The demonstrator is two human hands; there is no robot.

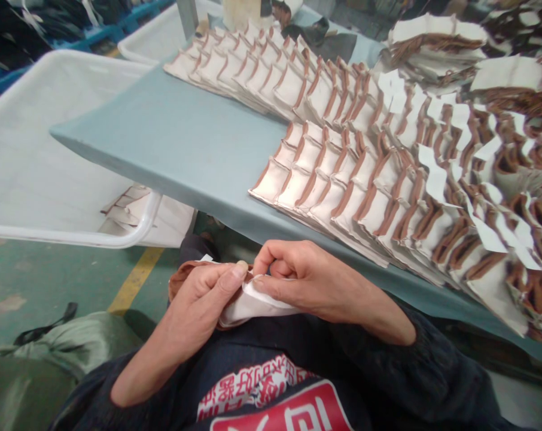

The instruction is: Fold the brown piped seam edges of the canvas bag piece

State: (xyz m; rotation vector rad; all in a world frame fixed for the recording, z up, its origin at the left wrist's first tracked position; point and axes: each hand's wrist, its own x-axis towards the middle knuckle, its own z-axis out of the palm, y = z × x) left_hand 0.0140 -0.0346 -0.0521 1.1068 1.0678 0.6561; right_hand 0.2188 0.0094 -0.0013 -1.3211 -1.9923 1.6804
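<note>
Fingers (238, 271) of the left hand (199, 299) pinch the edge of a white-and-brown piece (262, 304), thumb on top, in the head view, the only one I have. Just beside that thumb, the right hand (309, 275) has its index finger curled and its thumb pressed along the white side; I read this as a second pinch, though the exact contact is hidden from me. The piece sits low against the wearer's front, off the near edge of the blue table (163, 137). Its brown part shows beyond the left knuckles.

I judge the step in hand to be close fingertip work along that edge, perhaps picking at or parting it; the detail is too small for me to tell. From here, I'd say the next move calls for a steady left hold and a light, precise right fingertip, without creasing the white side. Similar pieces (293, 185) stand in leaning rows on the table, and a white bin (33, 155) is to the left.
</note>
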